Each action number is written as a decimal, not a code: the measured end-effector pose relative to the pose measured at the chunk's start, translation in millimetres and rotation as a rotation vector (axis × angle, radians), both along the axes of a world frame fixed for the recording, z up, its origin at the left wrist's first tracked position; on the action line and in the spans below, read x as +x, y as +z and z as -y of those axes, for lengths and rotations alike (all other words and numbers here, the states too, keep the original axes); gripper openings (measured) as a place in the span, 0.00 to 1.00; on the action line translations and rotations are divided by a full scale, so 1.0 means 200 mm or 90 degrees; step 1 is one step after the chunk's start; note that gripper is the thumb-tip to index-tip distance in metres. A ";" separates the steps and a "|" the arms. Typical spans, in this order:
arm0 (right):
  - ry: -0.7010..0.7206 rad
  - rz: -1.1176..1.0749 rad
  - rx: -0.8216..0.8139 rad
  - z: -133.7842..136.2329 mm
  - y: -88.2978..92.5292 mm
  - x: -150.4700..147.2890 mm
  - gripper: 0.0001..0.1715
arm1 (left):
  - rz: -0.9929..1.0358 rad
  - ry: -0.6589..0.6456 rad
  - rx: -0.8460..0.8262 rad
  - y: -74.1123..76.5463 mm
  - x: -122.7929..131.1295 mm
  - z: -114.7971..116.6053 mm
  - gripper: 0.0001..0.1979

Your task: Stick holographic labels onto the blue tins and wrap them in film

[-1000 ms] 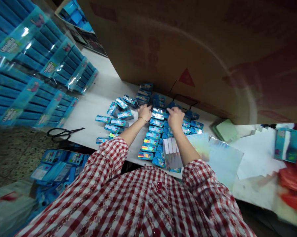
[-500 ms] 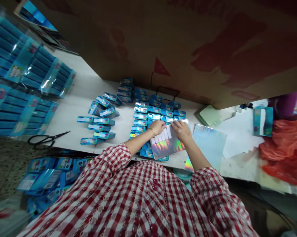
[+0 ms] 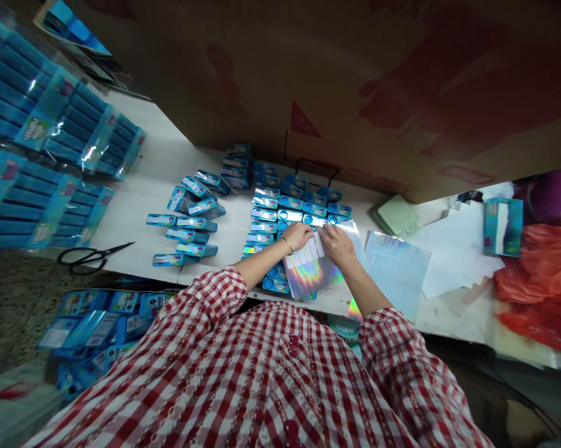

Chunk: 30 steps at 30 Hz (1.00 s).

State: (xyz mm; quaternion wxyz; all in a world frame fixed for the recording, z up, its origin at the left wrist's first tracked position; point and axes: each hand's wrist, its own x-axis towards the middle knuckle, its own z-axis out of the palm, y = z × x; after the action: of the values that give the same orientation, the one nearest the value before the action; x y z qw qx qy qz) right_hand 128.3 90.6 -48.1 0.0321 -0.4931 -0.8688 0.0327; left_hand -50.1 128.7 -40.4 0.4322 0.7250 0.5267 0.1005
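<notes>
From the head camera, my only view, I look down on a white counter (image 3: pixel 229 246) with a large brown cardboard box (image 3: pixel 243 81) walling off its far side; a speckled floor (image 3: pixel 10 280) shows at lower left, beside a heap of blue printed cartons (image 3: pixel 94 330). Near the counter's front edge, a silver sheet with a rainbow sheen and white rounded strips (image 3: pixel 311 277) lies partly over packed rows of small blue boxes with shiny labels (image 3: pixel 264 214). The left hand (image 3: pixel 298 236) and right hand (image 3: pixel 338 246) are close together at its upper part, fingers bent at the strips; I cannot tell whether either pinches one. Leftward lie more blue boxes and black scissors (image 3: pixel 104 253); rightward, a pale green plastic case (image 3: pixel 396 214), white papers (image 3: pixel 453 249) and crumpled red plastic (image 3: pixel 542 286). On the clear-wrapped blue packs (image 3: pixel 33 127) at far left, a label seems to read "CARAMELO MACIO", though blurred; the small boxes' print is too tiny for me, and the cardboard carries a red triangle (image 3: pixel 303 120).
</notes>
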 end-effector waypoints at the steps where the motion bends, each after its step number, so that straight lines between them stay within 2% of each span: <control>1: 0.010 -0.002 0.000 0.00 -0.02 0.00 0.23 | -0.002 -0.002 0.000 0.00 0.00 0.00 0.10; 4: 0.009 -0.019 0.011 0.03 -0.05 0.02 0.22 | 0.003 0.009 -0.006 -0.02 -0.01 0.01 0.09; 7: -0.009 -0.034 0.004 0.08 0.00 0.04 0.19 | 0.001 0.021 -0.006 -0.04 -0.01 0.01 0.09; 9: -0.025 -0.053 -0.007 0.10 0.11 0.04 0.16 | -0.015 0.020 0.004 -0.05 -0.01 0.01 0.09; 13: -0.096 -0.171 -0.059 0.09 0.42 0.01 0.12 | -0.020 0.035 0.042 -0.08 -0.03 0.02 0.09; 15: -0.170 -0.252 -0.096 0.04 0.52 -0.01 0.10 | 0.064 0.091 0.059 -0.09 -0.05 0.03 0.08; 16: -0.214 -0.293 -0.117 0.01 0.55 -0.03 0.09 | 0.137 0.135 0.053 -0.09 -0.06 0.04 0.09; 18: -0.307 -0.383 -0.178 -0.06 0.54 -0.07 0.08 | 0.316 0.239 -0.009 -0.07 -0.09 0.06 0.15; 20: -0.401 -0.486 -0.264 -0.12 0.48 -0.13 0.09 | 0.472 0.328 -0.112 -0.03 -0.12 0.08 0.22; 22: -0.474 -0.590 -0.352 -0.16 0.41 -0.19 0.10 | 0.557 0.375 -0.177 0.00 -0.16 0.09 0.24; 26: -0.521 -0.726 -0.443 -0.19 0.34 -0.32 0.12 | 0.588 0.406 -0.163 0.02 -0.25 0.07 0.26; 30: -0.527 -0.761 -0.492 -0.23 0.30 -0.42 0.15 | 0.571 0.481 -0.129 -0.02 -0.34 0.02 0.20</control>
State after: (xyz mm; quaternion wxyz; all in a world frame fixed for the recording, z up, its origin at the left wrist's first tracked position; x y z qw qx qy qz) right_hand 44.4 137.3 10.9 0.3267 -0.6489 -0.3807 0.5721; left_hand -118.5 124.9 -43.7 0.6140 0.3291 0.5214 0.4928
